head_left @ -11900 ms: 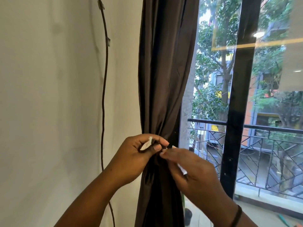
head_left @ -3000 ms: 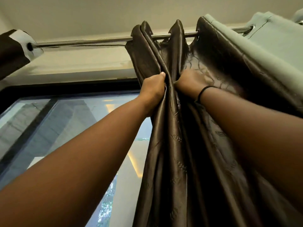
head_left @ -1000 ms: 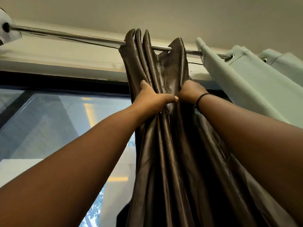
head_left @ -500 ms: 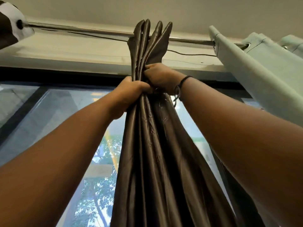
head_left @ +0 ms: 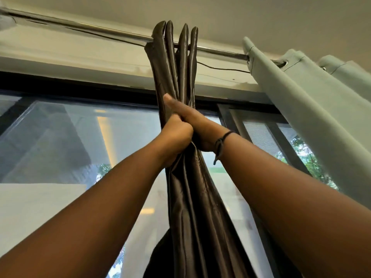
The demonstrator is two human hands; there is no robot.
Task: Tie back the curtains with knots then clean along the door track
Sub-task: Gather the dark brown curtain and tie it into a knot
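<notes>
A shiny dark brown curtain (head_left: 192, 207) hangs from a metal rod (head_left: 112, 33), its folds bunched tight into one narrow bundle. Both my arms reach up to it. My left hand (head_left: 174, 137) grips the bundle from the left, fingers curled round the cloth. Just above and to the right, my right hand (head_left: 192, 121) wraps the same bundle, thumb pointing up along the folds, a black cord band on its wrist. The curtain's lower part runs out of view at the bottom.
A pale green curtain (head_left: 313, 109) hangs on the same rod at the right. Behind is the glass door with a black frame (head_left: 80, 91), the ceiling above. A thin dark wire (head_left: 220, 68) sags beneath the rod.
Over the last second the brown curtain's spread folds were gathered into a tight bundle. Both hands slid lower down it, and my right hand now lies over my left.
</notes>
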